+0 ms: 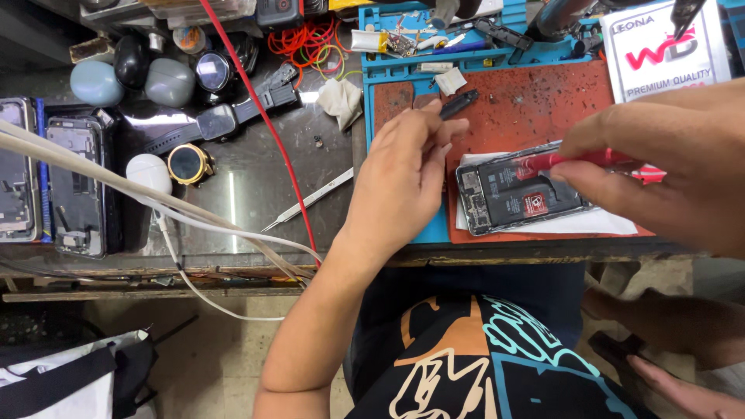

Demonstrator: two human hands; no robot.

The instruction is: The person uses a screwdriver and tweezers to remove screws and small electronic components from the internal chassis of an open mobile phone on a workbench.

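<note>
Head view, looking down at a cluttered repair table (256, 167).

Right hand (667, 167): fingers closed around a red screwdriver (578, 161), its tip resting on the interior of an opened phone (518, 195).

Opened phone: back cover off, black battery and boards exposed; lay on a sheet of white paper (597, 223) on a red-and-blue work mat (543, 101), near the table's front edge.

Left hand (407, 174): hovered just left of the phone, thumb and fingertips pinched together; whether anything small sat between them could not be told.

Small black part (459, 103): on the mat, just above the left hand's fingertips.

Metal tweezers (310, 199): lay on the dark table surface left of the mat.

Red cable (260, 116): ran diagonally across the table to its front edge.

Smartwatch with black strap (225, 118) and gold-rimmed watch body (190, 164): left of the cable.

Two opened phones (75, 186): at the far left edge, side by side.

White cables (155, 202): crossed over them toward the front edge.

White printed box (663, 50): upper right, beyond the mat.
</note>
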